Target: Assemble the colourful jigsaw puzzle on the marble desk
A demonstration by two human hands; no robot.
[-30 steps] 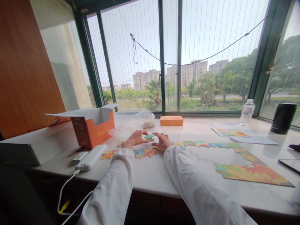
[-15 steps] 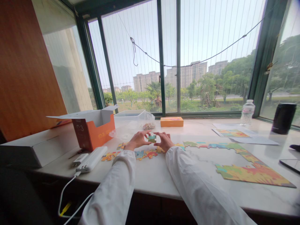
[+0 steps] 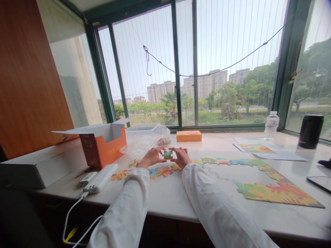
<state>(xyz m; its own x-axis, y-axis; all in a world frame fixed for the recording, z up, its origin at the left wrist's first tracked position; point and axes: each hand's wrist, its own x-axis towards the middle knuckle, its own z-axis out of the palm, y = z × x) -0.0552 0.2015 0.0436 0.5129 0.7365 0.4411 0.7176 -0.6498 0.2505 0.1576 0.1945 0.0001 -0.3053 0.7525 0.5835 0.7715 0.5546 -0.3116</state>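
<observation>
Between my two hands a green and teal jigsaw puzzle piece [image 3: 168, 154] is held up above the table. My left hand [image 3: 152, 157] pinches its left side, and my right hand [image 3: 181, 157] grips the right side. Below and around the hands lie loose, colourful puzzle pieces [image 3: 165, 172], partly hidden by my wrists. To the right, a joined strip of puzzle [image 3: 240, 161] runs along the table and bends down to a larger joined section [image 3: 281, 194].
Left stand an orange box [image 3: 103, 148] and a white power bank [image 3: 100, 178] with a cable. Behind are a plastic bin [image 3: 143, 127], a bag of pieces [image 3: 163, 140] and a small orange box [image 3: 189, 136]. Right are a picture sheet [image 3: 256, 148], a bottle [image 3: 271, 125] and a black cylinder [image 3: 311, 131].
The view has shifted slightly. Both hands stay in nearly the same place, still holding the puzzle piece between them.
</observation>
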